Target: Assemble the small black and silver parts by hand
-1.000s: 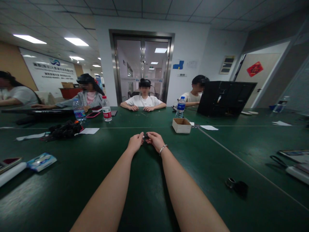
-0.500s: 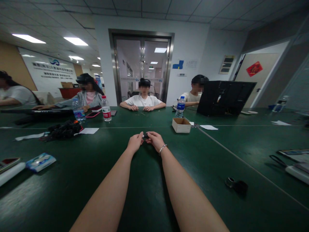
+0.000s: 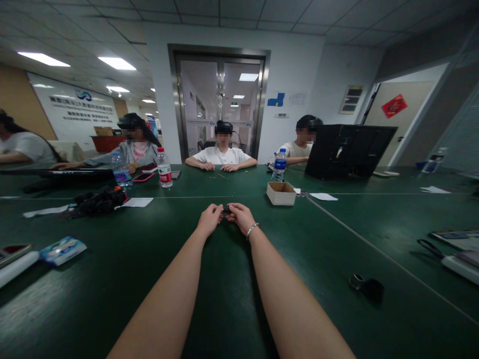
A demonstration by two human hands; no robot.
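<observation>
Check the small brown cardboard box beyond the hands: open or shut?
Open. The small brown cardboard box stands upright on the dark green table, top uncovered, inner walls showing. Contents: cannot tell.

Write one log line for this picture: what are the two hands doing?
left hand: pinching small dark part | right hand: pinching same part | place: at green table | nearby: cardboard box, open

Green table: cardboard box, water bottles

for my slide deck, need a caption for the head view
Left hand and right hand pinch a small dark part together at the green table
</observation>
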